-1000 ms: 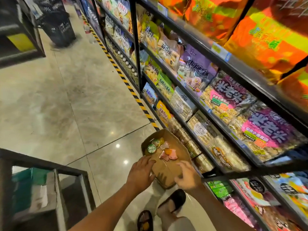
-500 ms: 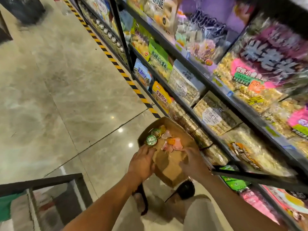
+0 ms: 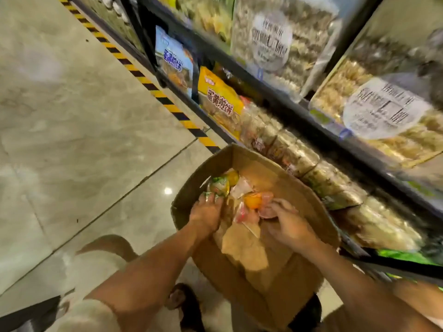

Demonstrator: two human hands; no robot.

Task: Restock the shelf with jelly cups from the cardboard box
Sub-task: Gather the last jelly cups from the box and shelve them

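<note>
Jelly cups (image 3: 239, 192) lying loose in cardboard box (image 3: 299, 195), heaped at far end. Left hand (image 3: 207, 213) reaching in palm down, fingers together, pressing on green cup (image 3: 219, 185); grip unclear. Right hand (image 3: 288, 225) curling around pinkish cup (image 3: 267, 210), orange cup (image 3: 253, 201) lying just at 10 o'clock of it. Box sitting on tiled floor (image 3: 84, 140), shelf (image 3: 311, 121) of bagged snacks running at 2 o'clock. Striped floor tape (image 3: 153, 88) stretching toward 11 o'clock.
</note>
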